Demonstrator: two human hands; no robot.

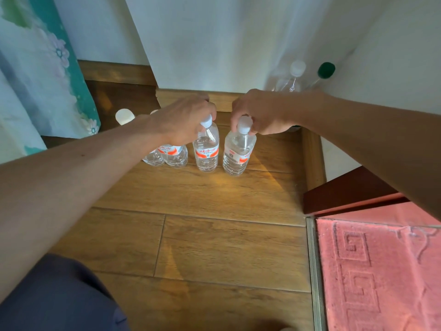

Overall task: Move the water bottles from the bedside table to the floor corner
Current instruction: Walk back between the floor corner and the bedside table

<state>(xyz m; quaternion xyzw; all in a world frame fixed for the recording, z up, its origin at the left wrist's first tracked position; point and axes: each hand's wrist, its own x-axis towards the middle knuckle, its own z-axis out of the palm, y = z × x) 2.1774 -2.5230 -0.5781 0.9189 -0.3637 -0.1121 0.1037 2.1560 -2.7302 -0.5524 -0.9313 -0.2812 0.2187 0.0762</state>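
Several clear water bottles with white caps and red-and-white labels stand on the wooden floor by the wall. My left hand (183, 120) grips the cap of one upright bottle (206, 151). My right hand (260, 113) pinches the cap of the bottle (237, 155) just right of it, which also stands on the floor. Two more bottles (167, 157) stand to the left, partly hidden under my left forearm. Another white cap (124, 116) shows further left.
A white curtain (214, 44) hangs over the wooden skirting. Behind it at the right stand a white-capped bottle (297, 69) and a green-capped one (325, 70). A floral teal cloth (40, 80) hangs left. A red mat (381, 271) and dark red furniture (346, 189) lie right.
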